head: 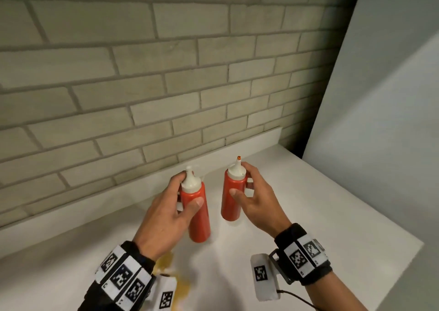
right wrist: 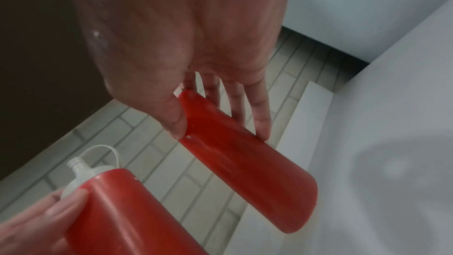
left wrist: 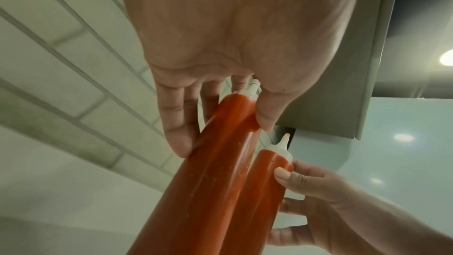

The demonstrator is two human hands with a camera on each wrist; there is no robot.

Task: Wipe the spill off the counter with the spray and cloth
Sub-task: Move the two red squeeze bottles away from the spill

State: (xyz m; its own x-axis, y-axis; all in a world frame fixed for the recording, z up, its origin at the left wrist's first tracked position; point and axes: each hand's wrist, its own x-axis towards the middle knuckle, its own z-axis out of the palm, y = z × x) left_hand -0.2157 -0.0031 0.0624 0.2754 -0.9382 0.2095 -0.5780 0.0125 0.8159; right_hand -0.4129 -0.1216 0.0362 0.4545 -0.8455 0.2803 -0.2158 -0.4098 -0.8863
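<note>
Two red squeeze bottles with white nozzle caps are in my hands over the white counter (head: 320, 215). My left hand (head: 187, 189) grips the left bottle (head: 198, 218) near its cap, thumb in front and fingers behind; the left wrist view shows this left hand (left wrist: 223, 131) and bottle (left wrist: 208, 181). My right hand (head: 242, 182) grips the right bottle (head: 231, 199), whose nozzle tip is orange. In the right wrist view this right hand (right wrist: 220, 125) holds the right bottle (right wrist: 245, 162) off the counter. A yellowish spill (head: 183, 284) lies on the counter beneath my left wrist. No spray or cloth is in view.
A grey brick wall (head: 166, 73) with a low white upstand runs behind the counter. A tall white panel (head: 380, 120) closes off the right side. The counter's front right corner (head: 418, 249) is close to my right wrist.
</note>
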